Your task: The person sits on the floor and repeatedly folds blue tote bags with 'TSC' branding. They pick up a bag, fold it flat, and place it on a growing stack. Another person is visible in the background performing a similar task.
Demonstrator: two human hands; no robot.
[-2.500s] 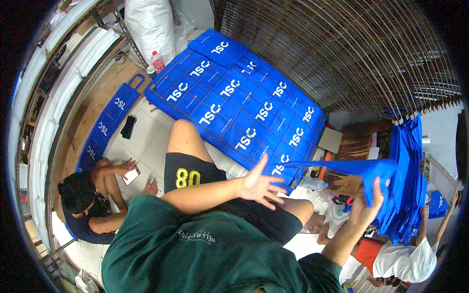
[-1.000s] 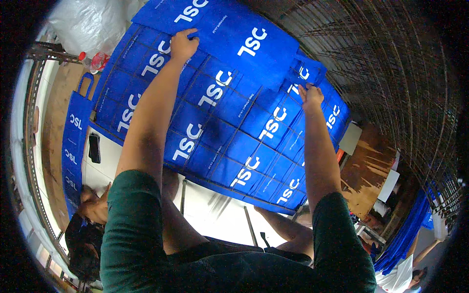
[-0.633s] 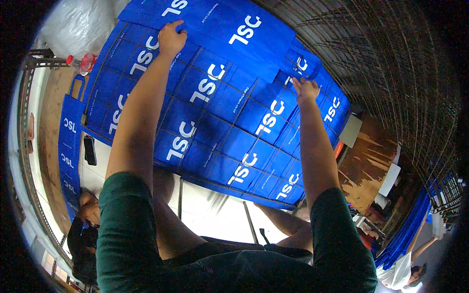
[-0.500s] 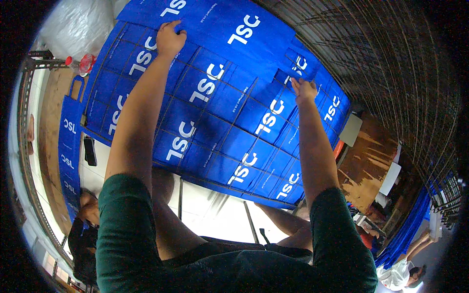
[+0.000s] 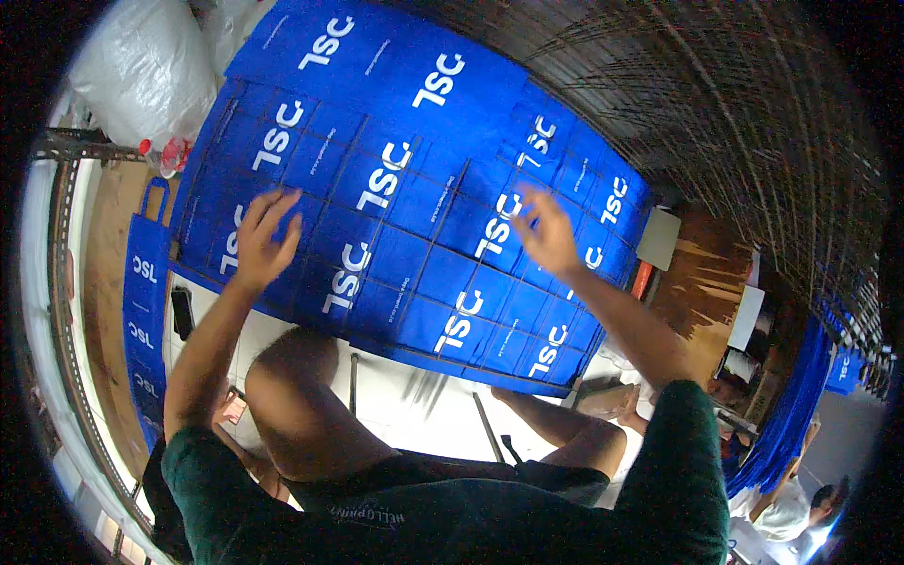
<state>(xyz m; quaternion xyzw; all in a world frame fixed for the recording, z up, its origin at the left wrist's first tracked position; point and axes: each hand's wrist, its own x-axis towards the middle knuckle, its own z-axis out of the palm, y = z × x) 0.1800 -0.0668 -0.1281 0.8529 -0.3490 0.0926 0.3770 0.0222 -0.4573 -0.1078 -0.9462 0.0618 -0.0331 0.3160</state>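
Note:
A broad sheet of blue fabric panels with white print lies before me on a dark wire mesh whose lines show over or through most of it. Across its far side is a smoother blue piece. Above the near left part hovers my left hand, fingers apart, holding nothing. My right hand is over the right-centre of the fabric, slightly blurred, its fingers loosely bent and apart with nothing seen between them. Whether either hand touches the fabric is hard to tell.
Tall stacked wire racks rise at the right. A clear plastic bundle sits far left, above a blue bag and a black phone. Blue fabric hangs lower right near another person.
Both hands have drawn back toward me from the far piece, which they were touching or near. My left hand has opened and moved down; the right has moved left and nearer.

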